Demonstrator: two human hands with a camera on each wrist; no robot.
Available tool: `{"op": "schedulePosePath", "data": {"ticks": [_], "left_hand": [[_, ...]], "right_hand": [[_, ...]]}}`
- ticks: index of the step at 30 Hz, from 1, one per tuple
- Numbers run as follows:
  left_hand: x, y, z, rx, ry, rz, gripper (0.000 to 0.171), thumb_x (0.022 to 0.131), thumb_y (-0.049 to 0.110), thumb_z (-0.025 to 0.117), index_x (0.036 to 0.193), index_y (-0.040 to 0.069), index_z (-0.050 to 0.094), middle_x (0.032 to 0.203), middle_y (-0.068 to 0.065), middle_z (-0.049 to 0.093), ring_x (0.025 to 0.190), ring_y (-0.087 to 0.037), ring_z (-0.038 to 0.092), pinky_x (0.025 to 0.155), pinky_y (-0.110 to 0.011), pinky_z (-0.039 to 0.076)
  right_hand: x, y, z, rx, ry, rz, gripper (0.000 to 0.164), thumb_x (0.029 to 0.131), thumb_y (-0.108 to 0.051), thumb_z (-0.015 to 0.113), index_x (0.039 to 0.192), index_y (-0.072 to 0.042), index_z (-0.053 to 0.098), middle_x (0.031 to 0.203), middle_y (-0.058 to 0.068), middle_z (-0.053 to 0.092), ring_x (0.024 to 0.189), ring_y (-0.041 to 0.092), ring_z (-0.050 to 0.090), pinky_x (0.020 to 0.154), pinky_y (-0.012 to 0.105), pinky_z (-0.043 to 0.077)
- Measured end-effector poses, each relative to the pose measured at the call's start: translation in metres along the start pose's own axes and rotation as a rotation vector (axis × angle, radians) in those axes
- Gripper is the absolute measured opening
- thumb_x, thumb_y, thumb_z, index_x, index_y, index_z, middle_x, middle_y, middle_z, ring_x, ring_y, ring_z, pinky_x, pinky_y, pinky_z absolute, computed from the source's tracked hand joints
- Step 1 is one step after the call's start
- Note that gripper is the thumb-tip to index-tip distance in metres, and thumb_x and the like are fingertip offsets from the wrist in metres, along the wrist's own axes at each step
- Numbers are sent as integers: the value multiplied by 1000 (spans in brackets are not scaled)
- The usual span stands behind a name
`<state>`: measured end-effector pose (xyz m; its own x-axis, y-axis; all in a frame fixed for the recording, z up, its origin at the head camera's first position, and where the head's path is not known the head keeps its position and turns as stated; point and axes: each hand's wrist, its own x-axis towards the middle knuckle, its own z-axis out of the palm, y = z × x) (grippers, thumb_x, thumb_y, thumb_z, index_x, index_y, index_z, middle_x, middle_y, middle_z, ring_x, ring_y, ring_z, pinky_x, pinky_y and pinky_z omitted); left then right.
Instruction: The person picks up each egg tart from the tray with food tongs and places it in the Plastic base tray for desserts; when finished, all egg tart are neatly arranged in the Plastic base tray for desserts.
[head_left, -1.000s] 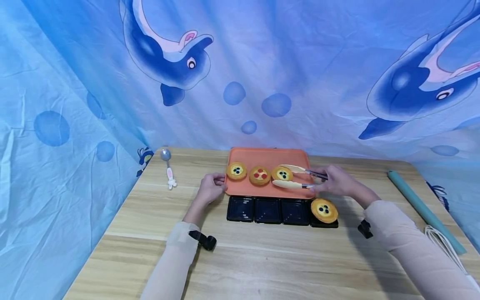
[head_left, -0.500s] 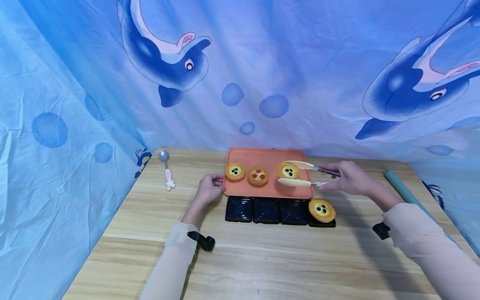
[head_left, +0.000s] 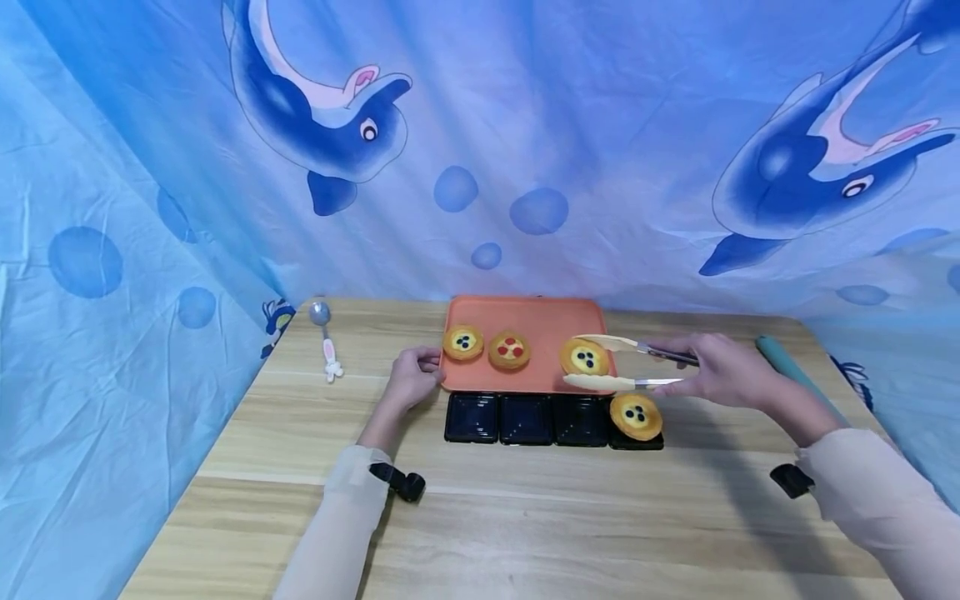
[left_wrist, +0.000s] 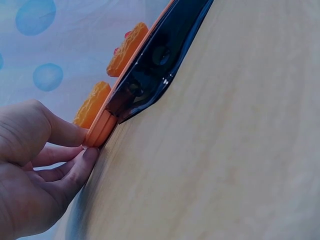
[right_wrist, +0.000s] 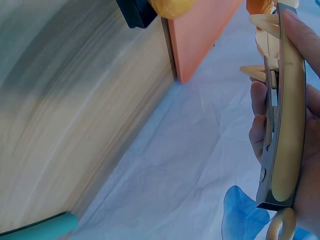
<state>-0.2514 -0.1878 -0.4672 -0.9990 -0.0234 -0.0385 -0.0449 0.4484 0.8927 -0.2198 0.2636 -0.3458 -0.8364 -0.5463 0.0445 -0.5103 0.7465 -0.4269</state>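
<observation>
My left hand (head_left: 411, 379) pinches the left edge of an orange tray (head_left: 525, 315), the thumb against its rim in the left wrist view. With my right hand (head_left: 727, 373) I grip food tongs (head_left: 647, 382) with cream-coloured tips. Between those tips, over the tray's right part, is an egg tart (head_left: 583, 358) with dark berries. Two more tarts sit on the tray: one with dark berries (head_left: 462, 342) at the left, one with red pieces (head_left: 509, 352) beside it. Another dark-berry tart (head_left: 635, 417) lies in the rightmost compartment of a black tray (head_left: 526, 419).
The black tray stands just in front of the orange one. A spoon (head_left: 326, 337) with a rabbit-shaped handle lies at the left. At the right is a teal rod (head_left: 791, 367), partly hidden by my arm. A blue dolphin-print cloth (head_left: 480, 133) hangs behind the table.
The tongs have closed in on the tart and carried it rightward and toward me, with my right hand moving along. My left hand stays at the tray's edge.
</observation>
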Motion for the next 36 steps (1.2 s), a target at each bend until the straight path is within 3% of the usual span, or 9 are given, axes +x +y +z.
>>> {"op": "schedulePosePath", "data": {"ticks": [1,4,9,13,20,26,36], "left_hand": [[0,-1,0,2,0,3,39,86,-5,64,125,-7,61,110,-18,64,99,-28,63,84,-37,55],[0,-1,0,0,2,3,39,86,-6,64,125,-7,61,110,-19,64,99,-29,64,84,-37,55],[0,0,0,-5,6,4,40,85,-5,64,125,-7,61,109,-18,64,98,-29,64,84,-37,55],[0,0,0,6,12,10,39,85,-5,64,124,-6,62,109,-18,65,97,-28,64,84,-37,55],[0,0,-1,7,5,14,39,85,-5,64,124,-7,62,109,-19,65,97,-28,64,83,-36,55],[1,1,1,-9,0,-8,41,85,-5,65,126,-6,61,110,-18,64,98,-28,63,83,-36,55],[1,-1,-1,-17,-4,-4,40,86,-4,65,125,-6,62,109,-18,64,97,-28,63,82,-36,55]], "right_hand": [[-2,-1,1,7,-12,9,74,79,-40,83,137,-1,59,122,16,67,52,7,35,56,28,40],[-7,-4,5,-10,-30,0,74,78,-39,84,136,0,59,121,15,67,55,6,39,57,27,40],[-12,-4,14,-34,-25,-49,70,76,-35,86,132,0,63,123,16,67,84,18,63,69,34,50],[-14,-2,20,-25,-55,-70,71,78,-39,84,131,2,62,127,17,65,107,30,65,78,43,55],[-15,0,25,-9,-109,-53,72,79,-39,83,133,2,61,126,14,66,94,19,63,70,32,48],[-14,-3,28,-54,-139,-60,70,80,-42,82,132,0,62,127,14,65,111,30,64,81,45,54],[-15,-3,33,-31,-135,-36,73,78,-41,83,133,1,61,128,17,64,114,35,62,85,50,53]]}}
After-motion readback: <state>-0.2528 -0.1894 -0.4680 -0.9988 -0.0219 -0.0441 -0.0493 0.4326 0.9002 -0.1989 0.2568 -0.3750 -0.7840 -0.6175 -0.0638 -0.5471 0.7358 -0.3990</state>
